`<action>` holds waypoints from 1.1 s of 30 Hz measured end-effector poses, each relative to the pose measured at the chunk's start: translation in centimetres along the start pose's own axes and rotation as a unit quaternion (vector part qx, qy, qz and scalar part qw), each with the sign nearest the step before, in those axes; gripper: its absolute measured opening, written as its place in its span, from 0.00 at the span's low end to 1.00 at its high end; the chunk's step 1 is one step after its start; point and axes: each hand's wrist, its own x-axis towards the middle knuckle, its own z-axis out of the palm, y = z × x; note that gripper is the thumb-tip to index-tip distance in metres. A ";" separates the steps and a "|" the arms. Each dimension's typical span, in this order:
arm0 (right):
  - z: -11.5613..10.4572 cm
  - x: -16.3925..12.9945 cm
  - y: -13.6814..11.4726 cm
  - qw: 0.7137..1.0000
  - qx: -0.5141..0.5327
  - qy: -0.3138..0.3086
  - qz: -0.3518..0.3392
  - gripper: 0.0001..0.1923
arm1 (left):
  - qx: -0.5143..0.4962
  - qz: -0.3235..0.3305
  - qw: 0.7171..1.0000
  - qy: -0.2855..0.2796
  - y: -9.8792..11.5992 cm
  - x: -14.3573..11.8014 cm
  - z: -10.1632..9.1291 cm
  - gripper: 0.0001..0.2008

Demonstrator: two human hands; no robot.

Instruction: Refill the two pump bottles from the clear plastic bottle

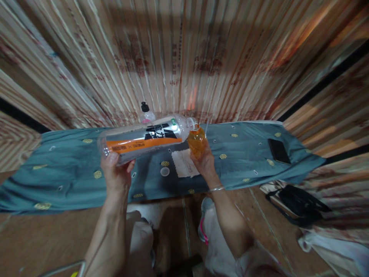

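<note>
My left hand (117,173) grips the base of a large clear plastic bottle (144,139) with an orange and black label. The bottle lies almost level, its open mouth pointing right. My right hand (204,161) holds a small glass (197,142) filled with orange liquid right under the bottle's mouth. Both are held above a table covered with a blue-grey cloth (72,173). A white napkin (184,163) and a small round white cap (165,171) lie on the cloth below the hands.
A small clear bottle with a black cap (146,112) stands at the back of the table by the striped curtain. A black phone (278,151) lies on the cloth at the right. A black bag (300,204) sits on the floor at right.
</note>
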 end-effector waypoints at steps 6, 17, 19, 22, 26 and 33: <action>-0.2 0.0 -0.1 1.000 0.007 -0.011 0.012 0.44 | -0.008 0.013 1.000 -0.010 -0.2 0.1 -0.1 0.20; -0.2 0.1 -0.1 1.000 0.008 -0.016 0.005 0.44 | 0.000 0.012 1.000 -0.011 -0.1 -0.1 0.1 0.18; -0.1 0.0 0.0 1.000 0.002 -0.013 0.002 0.45 | 0.001 0.007 1.000 -0.001 -0.1 -0.1 0.2 0.18; 0.1 -0.1 0.2 1.000 -0.015 -0.004 -0.007 0.46 | 0.004 -0.002 1.000 0.007 -0.1 -0.1 0.2 0.18; 0.4 -0.2 0.5 1.000 -0.020 0.001 -0.018 0.47 | 0.002 0.004 1.000 -0.001 -0.1 0.0 0.3 0.18; 0.4 -0.2 0.5 1.000 -0.012 0.002 -0.017 0.43 | 0.006 -0.003 1.000 0.010 -0.2 0.1 0.3 0.19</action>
